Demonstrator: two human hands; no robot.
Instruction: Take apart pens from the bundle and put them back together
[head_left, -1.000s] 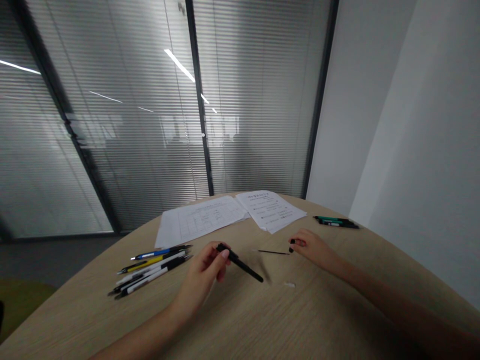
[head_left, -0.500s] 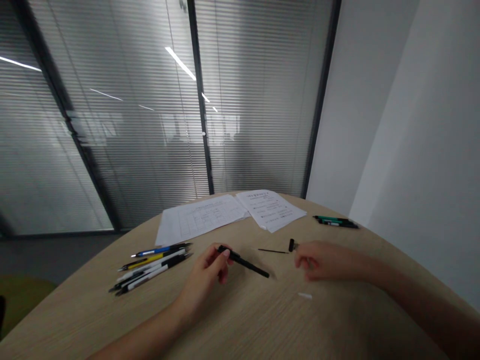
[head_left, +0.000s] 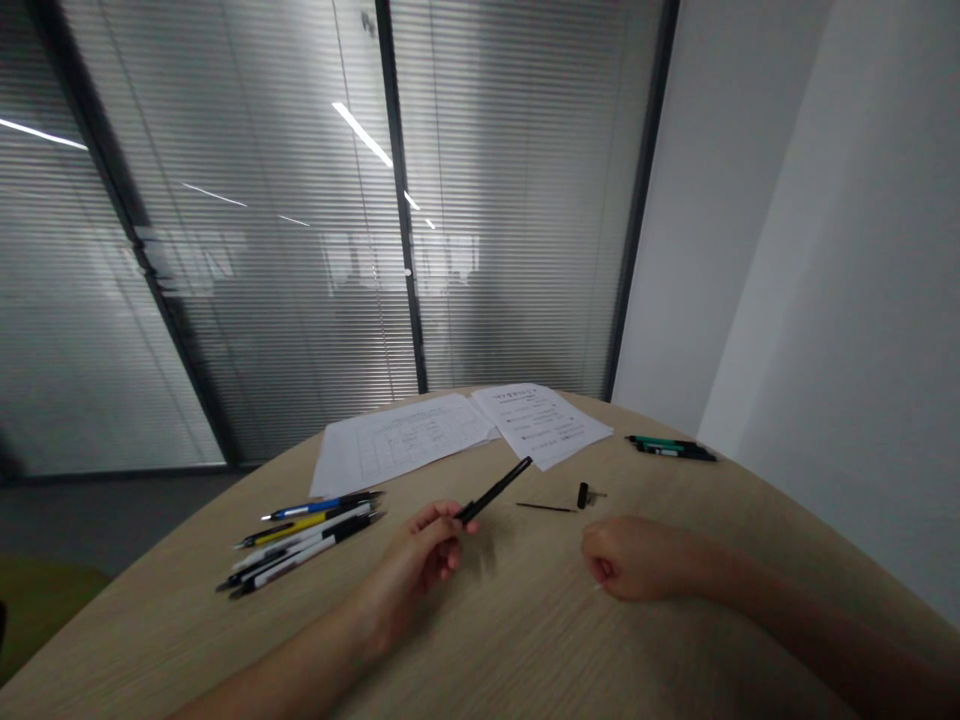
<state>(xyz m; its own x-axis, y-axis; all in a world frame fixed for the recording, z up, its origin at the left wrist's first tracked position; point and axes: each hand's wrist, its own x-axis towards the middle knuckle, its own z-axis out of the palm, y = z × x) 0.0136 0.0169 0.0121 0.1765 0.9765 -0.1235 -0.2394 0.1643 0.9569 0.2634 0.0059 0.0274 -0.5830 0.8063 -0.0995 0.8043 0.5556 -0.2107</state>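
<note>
L hand [head_left: 427, 555] pinches blk pen [head_left: 496, 488] by near end, far end raised; a slack grip could let it swivel & drop. R hand [head_left: 634, 560] is curled, can't tell if gripping the small white piece [head_left: 598, 587]. Refill [head_left: 546, 507] & blk pen part [head_left: 583, 495] lie loose just beyond R hand; a knuckle bump could roll them.

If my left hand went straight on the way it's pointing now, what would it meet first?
Probably the right-hand printed sheet, beyond the far end of the black pen your left hand holds. Height is unclear; it might pass above.
</note>
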